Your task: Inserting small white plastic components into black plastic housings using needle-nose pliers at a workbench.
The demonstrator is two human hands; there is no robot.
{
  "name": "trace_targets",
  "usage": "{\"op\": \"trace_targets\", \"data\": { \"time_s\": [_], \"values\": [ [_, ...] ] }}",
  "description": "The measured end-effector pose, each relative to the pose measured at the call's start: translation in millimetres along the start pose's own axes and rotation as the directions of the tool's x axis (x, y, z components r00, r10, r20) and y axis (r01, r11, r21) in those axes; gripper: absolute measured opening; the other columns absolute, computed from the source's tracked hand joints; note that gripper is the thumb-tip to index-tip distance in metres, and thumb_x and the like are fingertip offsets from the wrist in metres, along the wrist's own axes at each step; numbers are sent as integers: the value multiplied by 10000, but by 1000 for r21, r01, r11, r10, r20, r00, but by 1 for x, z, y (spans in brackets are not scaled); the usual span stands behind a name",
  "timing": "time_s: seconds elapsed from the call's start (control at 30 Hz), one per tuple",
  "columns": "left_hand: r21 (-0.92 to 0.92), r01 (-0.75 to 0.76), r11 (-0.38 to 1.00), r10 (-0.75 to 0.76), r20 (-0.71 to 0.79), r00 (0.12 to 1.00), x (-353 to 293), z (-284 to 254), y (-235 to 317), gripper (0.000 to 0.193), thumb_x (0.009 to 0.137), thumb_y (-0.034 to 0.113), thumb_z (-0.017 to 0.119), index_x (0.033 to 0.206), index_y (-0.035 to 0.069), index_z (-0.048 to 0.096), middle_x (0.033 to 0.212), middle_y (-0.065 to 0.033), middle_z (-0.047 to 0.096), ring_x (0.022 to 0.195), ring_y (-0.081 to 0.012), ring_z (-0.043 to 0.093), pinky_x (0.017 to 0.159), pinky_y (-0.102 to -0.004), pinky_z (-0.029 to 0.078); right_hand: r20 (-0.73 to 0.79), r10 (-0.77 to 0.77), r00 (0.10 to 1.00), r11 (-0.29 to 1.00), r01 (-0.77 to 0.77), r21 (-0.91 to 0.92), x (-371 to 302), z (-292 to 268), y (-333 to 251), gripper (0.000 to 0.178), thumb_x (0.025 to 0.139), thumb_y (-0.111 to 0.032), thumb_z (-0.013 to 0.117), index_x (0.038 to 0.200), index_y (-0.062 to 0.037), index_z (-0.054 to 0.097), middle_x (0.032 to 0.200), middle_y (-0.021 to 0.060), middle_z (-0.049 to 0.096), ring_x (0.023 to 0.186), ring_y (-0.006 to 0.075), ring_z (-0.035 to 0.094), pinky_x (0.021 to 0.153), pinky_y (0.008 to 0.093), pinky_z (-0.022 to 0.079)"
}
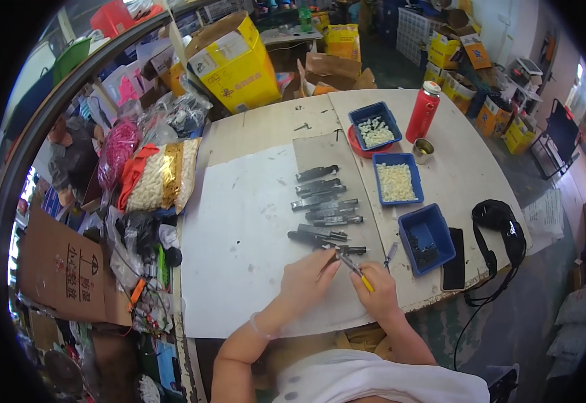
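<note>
My right hand (377,293) is closed round a slim tool (367,283) with a yellow handle and a grey metal front; its exact kind is unclear. My left hand (309,275) is closed, thumb and fingertips pinched near the tool's tip, on something too small to make out. Just beyond the fingers, several long black and grey parts (318,189) lie in a column on the table. A small screwdriver-like tool (391,254) with a clear handle rests to the right of my right hand.
Blue trays (419,177) on the right hold small cream pieces; a nearer blue tray (446,232) holds small black ones. A red bottle (422,113), metal cup (423,149), black flat slab (453,262) and headphones (498,221) stand around them. Bagged goods (165,176) crowd the left edge.
</note>
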State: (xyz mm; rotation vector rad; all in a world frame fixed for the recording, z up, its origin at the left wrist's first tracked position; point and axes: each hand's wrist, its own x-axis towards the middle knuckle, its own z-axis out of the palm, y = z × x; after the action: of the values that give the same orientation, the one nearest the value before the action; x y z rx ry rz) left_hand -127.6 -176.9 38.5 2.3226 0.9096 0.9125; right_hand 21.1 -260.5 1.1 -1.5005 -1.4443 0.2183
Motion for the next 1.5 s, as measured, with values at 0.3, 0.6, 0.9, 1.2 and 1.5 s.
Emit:
{"op": "trace_targets", "data": {
  "time_s": [0.3,0.6,0.9,1.2,1.5],
  "values": [
    [-483,801,353,-417,685,597,-101,-59,4,256,927,204,488,973,-30,579,636,9,498,549,-59,418,522,-199,349,485,-281,828,959,232,161,-50,17,-9,192,696,-130,718,782,-29,579,854,112,600,766,275,588,676,351,480],
    [86,659,747,-430,818,381,-179,-116,-44,489,846,264,596,1237,-8,485,1177,-138,577,1072,-210,546,911,-329,413,255,-94,962,974,37,222,-31,17,-6,81,743,-78,651,767,-9,616,900,116,632,851,266,601,751,344,479],
    [242,-132,961,67,260,963,-11,-6,-48,469,809,235,610,1231,66,494,1327,-133,406,1258,-340,333,1025,-462,259,167,10,986,964,-54,261,-20,-5,-8,117,742,-76,652,749,34,611,863,143,624,772,255,597,700,299,463],
    [117,-204,972,142,401,905,14,24,-88,352,881,256,497,1204,123,539,1294,-101,469,1239,-310,373,1010,-443,291,72,154,985,966,-166,200,-38,-22,10,80,723,-33,651,751,31,610,881,140,629,782,267,607,693,314,474],
    [4,48,999,-47,-114,992,-43,21,-66,306,700,154,697,979,77,599,834,-88,574,697,-260,582,616,-328,479,178,161,971,978,-181,104,-14,-2,5,139,779,-104,630,824,27,616,926,153,620,840,297,592,731,339,467]
  ]
}}
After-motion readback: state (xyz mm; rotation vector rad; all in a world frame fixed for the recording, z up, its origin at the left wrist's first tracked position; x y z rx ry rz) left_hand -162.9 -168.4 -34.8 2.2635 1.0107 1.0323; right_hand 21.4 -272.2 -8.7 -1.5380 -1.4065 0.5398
